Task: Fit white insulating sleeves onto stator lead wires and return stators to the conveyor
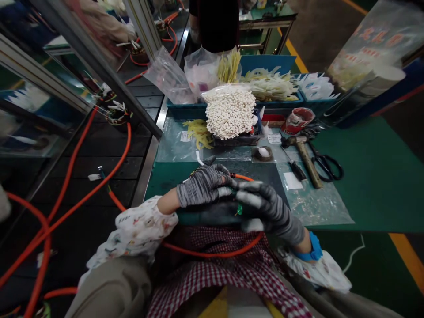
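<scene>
Both my hands wear grey knit gloves and meet at the near edge of the green table. My left hand is curled, its fingers pressed against the fingers of my right hand. Between them sits a small dark object with a green bit, too hidden to name. An orange cable loops from under my hands across my checked apron. My right hand's fingers are bent around that small object too.
A bundle of white-tipped pieces in a bag stands behind my hands, with yellow strips, blue bins, a hammer, scissors and plastic sheets. A dark conveyor with orange cables runs at left. Another person stands beyond.
</scene>
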Action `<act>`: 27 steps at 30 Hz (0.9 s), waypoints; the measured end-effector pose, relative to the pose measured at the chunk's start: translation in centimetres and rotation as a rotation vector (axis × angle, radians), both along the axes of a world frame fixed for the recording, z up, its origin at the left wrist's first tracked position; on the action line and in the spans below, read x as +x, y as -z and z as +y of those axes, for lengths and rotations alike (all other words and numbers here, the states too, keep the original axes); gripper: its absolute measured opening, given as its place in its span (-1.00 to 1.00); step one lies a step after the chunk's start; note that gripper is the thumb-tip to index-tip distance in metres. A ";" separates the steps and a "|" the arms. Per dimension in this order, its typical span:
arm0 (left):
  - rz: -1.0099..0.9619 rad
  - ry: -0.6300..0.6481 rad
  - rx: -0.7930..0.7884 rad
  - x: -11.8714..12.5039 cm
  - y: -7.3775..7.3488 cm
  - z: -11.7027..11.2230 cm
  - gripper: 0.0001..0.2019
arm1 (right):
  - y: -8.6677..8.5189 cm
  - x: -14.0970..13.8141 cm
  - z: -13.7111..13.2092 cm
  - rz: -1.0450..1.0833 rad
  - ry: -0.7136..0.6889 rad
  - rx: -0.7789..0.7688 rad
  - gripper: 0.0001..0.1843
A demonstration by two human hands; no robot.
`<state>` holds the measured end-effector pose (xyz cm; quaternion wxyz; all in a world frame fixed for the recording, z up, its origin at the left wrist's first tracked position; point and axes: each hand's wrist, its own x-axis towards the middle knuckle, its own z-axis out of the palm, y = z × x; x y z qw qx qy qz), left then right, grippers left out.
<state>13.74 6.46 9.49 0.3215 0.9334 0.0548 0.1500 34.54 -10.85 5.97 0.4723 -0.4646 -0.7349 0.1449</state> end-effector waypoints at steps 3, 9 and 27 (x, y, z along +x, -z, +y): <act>0.053 0.049 -0.054 0.1 -0.6 0.4 -0.77 | -0.7 -0.2 0.5 -0.018 -0.080 -0.069 -0.68; -0.097 -0.267 0.238 -1.3 0.1 -2.1 -0.42 | -0.2 -1.0 0.6 -0.017 0.013 0.085 -0.77; 0.329 -0.887 0.187 -3.5 0.9 3.9 -0.65 | 1.7 -6.8 6.1 0.678 0.567 -0.201 -0.61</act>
